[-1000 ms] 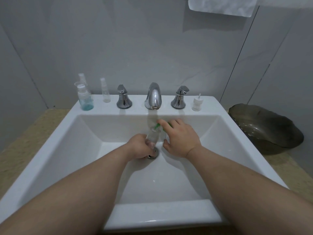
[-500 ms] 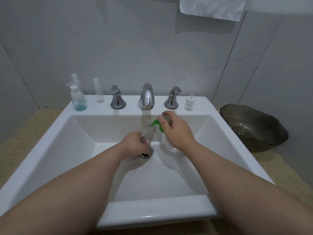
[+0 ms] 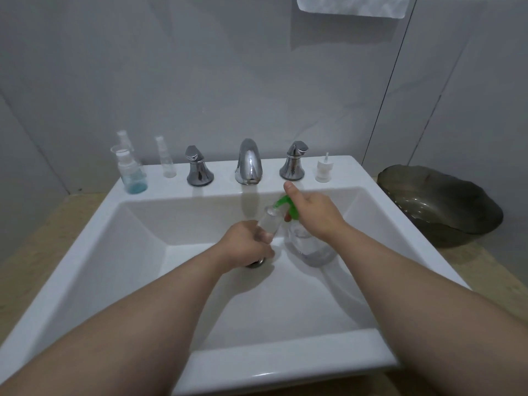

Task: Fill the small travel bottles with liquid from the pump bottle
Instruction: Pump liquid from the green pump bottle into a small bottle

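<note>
My left hand [image 3: 248, 243] grips a small clear travel bottle [image 3: 268, 222] inside the white sink [image 3: 114, 252], its open mouth tilted up to the right. My right hand [image 3: 313, 214] rests on the green pump head [image 3: 286, 206] of a clear pump bottle [image 3: 310, 248] standing in the basin; its index finger points up and away, the other fingers curl round the pump. The green nozzle meets the small bottle's mouth. A loose white spray cap [image 3: 324, 168] stands on the sink ledge at the right.
On the ledge at the left stand a travel bottle with blue liquid [image 3: 131, 174], a clear one behind it and a slim empty spray bottle [image 3: 165, 158]. Chrome tap [image 3: 248, 161] with two handles. Dark glass bowl [image 3: 437, 201] on the counter at right. Drain below my left hand.
My right hand has lifted on the pump head and its index finger now points up. The left hand and small bottle stay in place. The view shifted slightly.
</note>
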